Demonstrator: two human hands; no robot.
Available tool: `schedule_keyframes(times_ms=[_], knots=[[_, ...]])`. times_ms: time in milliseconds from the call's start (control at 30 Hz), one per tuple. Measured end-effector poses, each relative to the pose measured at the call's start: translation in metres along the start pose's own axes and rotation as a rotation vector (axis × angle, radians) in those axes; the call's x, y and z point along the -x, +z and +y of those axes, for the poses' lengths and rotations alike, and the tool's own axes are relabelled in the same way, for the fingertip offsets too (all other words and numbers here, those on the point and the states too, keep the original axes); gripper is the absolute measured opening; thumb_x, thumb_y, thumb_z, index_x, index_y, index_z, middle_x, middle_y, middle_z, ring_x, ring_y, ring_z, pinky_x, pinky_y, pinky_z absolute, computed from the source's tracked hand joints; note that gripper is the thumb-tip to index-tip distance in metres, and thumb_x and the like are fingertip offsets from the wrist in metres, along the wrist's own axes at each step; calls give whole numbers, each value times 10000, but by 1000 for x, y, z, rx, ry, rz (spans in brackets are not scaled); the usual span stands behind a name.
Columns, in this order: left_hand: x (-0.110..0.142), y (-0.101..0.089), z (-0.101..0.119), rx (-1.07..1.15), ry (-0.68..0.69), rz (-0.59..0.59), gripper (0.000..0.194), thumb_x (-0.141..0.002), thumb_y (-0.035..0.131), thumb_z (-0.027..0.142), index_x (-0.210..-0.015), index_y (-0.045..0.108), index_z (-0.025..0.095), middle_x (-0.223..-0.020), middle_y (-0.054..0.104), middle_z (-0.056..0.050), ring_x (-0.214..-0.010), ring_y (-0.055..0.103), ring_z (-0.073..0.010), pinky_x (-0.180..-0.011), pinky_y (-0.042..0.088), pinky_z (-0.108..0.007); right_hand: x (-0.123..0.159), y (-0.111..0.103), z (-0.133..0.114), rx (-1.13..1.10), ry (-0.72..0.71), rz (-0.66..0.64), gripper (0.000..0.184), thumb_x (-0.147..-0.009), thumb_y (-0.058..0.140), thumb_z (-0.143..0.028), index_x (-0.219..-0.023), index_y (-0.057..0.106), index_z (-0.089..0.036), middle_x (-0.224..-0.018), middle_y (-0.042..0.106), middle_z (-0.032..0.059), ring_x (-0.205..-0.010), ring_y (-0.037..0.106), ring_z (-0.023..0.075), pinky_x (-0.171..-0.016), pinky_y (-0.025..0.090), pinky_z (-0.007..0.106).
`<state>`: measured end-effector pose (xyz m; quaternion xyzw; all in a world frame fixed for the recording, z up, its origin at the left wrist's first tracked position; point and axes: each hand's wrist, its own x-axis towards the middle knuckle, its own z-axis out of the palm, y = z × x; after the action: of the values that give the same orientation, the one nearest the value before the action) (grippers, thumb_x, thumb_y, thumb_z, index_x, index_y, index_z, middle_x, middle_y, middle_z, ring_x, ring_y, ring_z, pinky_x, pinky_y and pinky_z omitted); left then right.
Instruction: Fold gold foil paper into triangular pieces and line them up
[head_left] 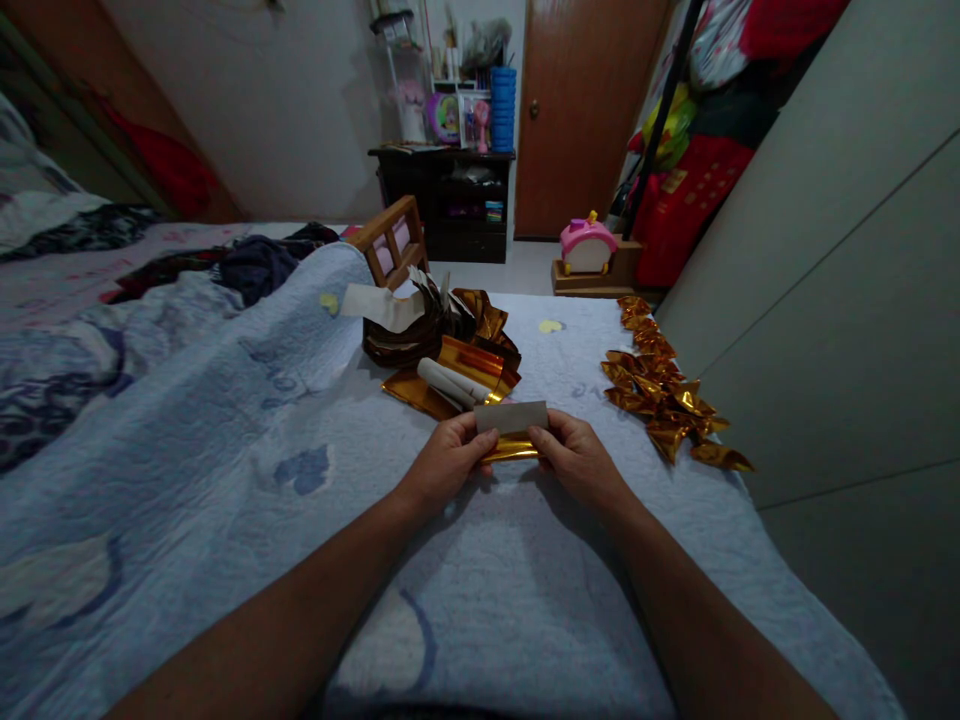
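Observation:
Between my two hands is a sheet of gold foil paper [512, 417], its dull grey back facing me above and a shiny gold strip folded along its lower edge. My left hand [455, 452] pinches the left end, thumb on the fold. My right hand [574, 450] grips the right end the same way. Just beyond lies a loose stack of gold foil paper [405, 345], some sheets fanned upward. A pale rolled paper [454, 382] rests on gold sheets at the front of the stack. To the right sits a pile of folded gold foil pieces [660, 395].
A light blue quilt [480, 600] covers the bed under my hands. Rumpled clothes [259, 268] lie at the left. Beyond the bed stand a dark cabinet [450, 205], a pink toy [588, 245] and a wooden door [581, 120]. A pale wardrobe [847, 330] borders the right side.

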<state>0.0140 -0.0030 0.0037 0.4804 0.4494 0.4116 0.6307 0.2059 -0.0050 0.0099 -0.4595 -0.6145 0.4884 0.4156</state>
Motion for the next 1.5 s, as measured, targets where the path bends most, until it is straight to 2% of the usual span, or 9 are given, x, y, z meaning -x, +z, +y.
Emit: schedule_keyframes(times_ms=[267, 433, 700, 967, 1067, 1167, 1233, 1400, 1500], knots=[[-3, -3, -5, -72, 80, -3, 404, -827, 745, 398, -1119, 728, 120, -854, 677, -44, -603, 508, -87, -514, 419, -188, -1, 0, 1, 38, -8, 20, 262, -884, 538, -344, -977, 698, -159, -793, 643, 19, -762, 584, 178, -673, 436, 286], [-2, -2, -4, -86, 67, -20, 428, -850, 718, 418, -1161, 712, 124, -841, 680, -39, -580, 483, -87, -507, 383, -196, 0, -1, -1, 70, -14, 6, 250, -885, 524, -321, -967, 697, -161, -883, 698, 44, -806, 623, 189, -719, 462, 301], [-1, 0, -3, -44, 78, -39, 450, -843, 722, 390, -1208, 710, 127, -870, 706, -59, -610, 504, -102, -536, 366, -207, -3, -1, 8, 16, -26, -6, 294, -847, 595, -312, -1079, 705, -168, -1005, 746, 68, -897, 671, 221, -824, 500, 347], [0, -2, -4, -106, 88, -20, 459, -862, 691, 419, -1210, 703, 120, -745, 644, -17, -524, 397, -75, -485, 320, -201, -2, -1, 8, -12, -1, -3, 298, -831, 611, -317, -1056, 704, -146, -938, 732, 61, -829, 661, 204, -760, 498, 323], [0, -1, -4, -102, 106, -20, 426, -864, 688, 393, -1196, 710, 126, -804, 681, -38, -583, 479, -97, -535, 371, -207, -2, -1, 7, -23, -8, 8, 292, -840, 607, -333, -1041, 710, -147, -931, 731, 58, -826, 655, 201, -758, 495, 320], [0, 0, -2, -86, 130, -25, 389, -866, 686, 374, -1167, 717, 130, -908, 722, -67, -739, 598, -156, -664, 458, -243, -1, -1, 4, -27, -2, 3, 285, -855, 601, -333, -1042, 717, -151, -919, 730, 50, -817, 648, 198, -747, 491, 316], [2, 1, 0, -111, 146, -16, 360, -868, 685, 376, -1127, 727, 130, -885, 725, -61, -768, 614, -172, -707, 472, -260, -1, -1, 3, -33, 7, -3, 287, -859, 601, -330, -1046, 723, -150, -903, 729, 45, -803, 646, 195, -732, 490, 313], [4, 1, 2, -197, 180, 34, 284, -866, 690, 373, -1012, 748, 136, -653, 638, -9, -655, 564, -157, -615, 430, -237, -3, -1, 4, -86, -18, 20, 288, -847, 626, -347, -1044, 737, -169, -972, 751, 54, -891, 659, 215, -830, 499, 347], [4, 0, 2, -187, 159, 17, 324, -876, 677, 398, -1054, 735, 134, -666, 622, 3, -525, 475, -101, -504, 378, -209, -3, -2, 6, -54, -11, 37, 269, -831, 640, -349, -1003, 745, -172, -947, 738, 58, -874, 644, 215, -809, 491, 344]])
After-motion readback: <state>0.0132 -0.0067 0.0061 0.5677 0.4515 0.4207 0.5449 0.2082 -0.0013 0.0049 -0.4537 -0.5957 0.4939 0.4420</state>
